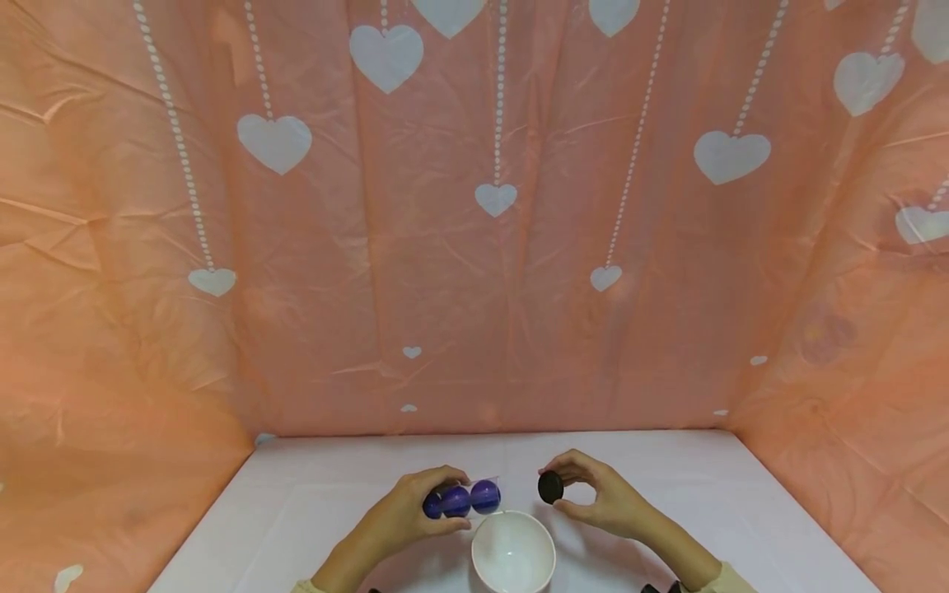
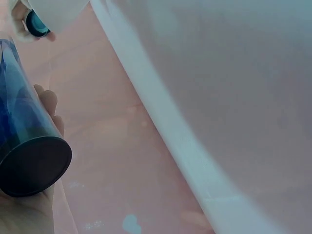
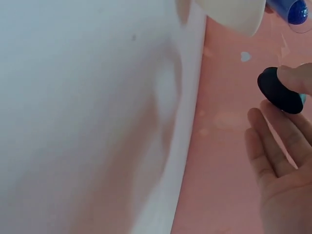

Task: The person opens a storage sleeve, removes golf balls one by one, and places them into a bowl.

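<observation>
My left hand (image 1: 415, 506) grips a clear plastic tube (image 2: 27, 105) that lies on its side in the head view. Inside it are purple-blue balls (image 1: 485, 497) in a row. A black cap (image 2: 35, 166) closes the tube's left end, while the end toward the right is uncovered. Between thumb and fingers my right hand (image 1: 602, 498) pinches a round black lid (image 1: 551, 487), held apart from the tube. In the right wrist view the lid's dark side shows, with the lower fingers spread below it. A white bowl (image 1: 513, 552) stands between the hands, just below the tube's open end.
A white-covered table (image 1: 319, 469) spreads under the hands. Orange-pink sheeting (image 1: 445, 272) with white hearts hangs behind it and along both sides. Light sleeves show at the bottom edge.
</observation>
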The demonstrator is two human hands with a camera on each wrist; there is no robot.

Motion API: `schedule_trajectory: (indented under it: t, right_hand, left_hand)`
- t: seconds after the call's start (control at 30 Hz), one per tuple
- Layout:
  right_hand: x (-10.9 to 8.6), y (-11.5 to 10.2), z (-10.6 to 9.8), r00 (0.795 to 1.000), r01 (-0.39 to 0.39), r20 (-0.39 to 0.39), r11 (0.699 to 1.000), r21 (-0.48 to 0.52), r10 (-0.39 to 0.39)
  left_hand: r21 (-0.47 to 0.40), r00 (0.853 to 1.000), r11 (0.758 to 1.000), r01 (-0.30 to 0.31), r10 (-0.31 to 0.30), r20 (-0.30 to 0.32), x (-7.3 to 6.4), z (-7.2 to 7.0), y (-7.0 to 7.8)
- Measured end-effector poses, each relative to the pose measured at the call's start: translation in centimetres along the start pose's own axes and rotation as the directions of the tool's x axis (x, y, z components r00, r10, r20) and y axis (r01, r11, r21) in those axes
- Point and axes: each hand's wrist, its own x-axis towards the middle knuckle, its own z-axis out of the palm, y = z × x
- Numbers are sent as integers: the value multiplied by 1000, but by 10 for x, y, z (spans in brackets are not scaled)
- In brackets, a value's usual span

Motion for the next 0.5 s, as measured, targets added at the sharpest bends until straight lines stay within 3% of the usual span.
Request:
schedule_trajectory:
  t: [0.17,0.5]
  right_hand:
    - [-5,4,-2,1000,-30,-9,999,-45,30]
    - [-12,16,-9,979,-201,-60,972,-124,195]
  left_hand:
    - [5,1000,1000,-12,12,-11,-1,-1,1]
    - [0,1000,1000,30,-30,-1,-1,-3,2]
